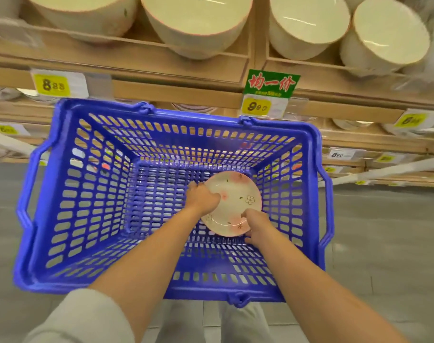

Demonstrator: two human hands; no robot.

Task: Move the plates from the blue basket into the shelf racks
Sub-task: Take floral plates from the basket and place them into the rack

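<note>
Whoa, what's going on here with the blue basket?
A person has both hands down in the blue basket. The left hand and the right hand grip the edges of a flowered plate lying at the bottom, the only one showing there. It is not yet on the shelves, where big bowls sit.

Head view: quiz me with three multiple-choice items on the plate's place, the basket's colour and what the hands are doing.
1. The plate is in the basket's: A left half; B right half; C far left corner.
2. The basket is: A red; B blue; C green.
3. The plate is gripped by: A the left hand only; B the right hand only; C both hands.
Key: 1 B, it sits right of the floor's middle; 2 B, rim and walls are blue; 3 C, each hand's fingers curl round its edge.
</note>
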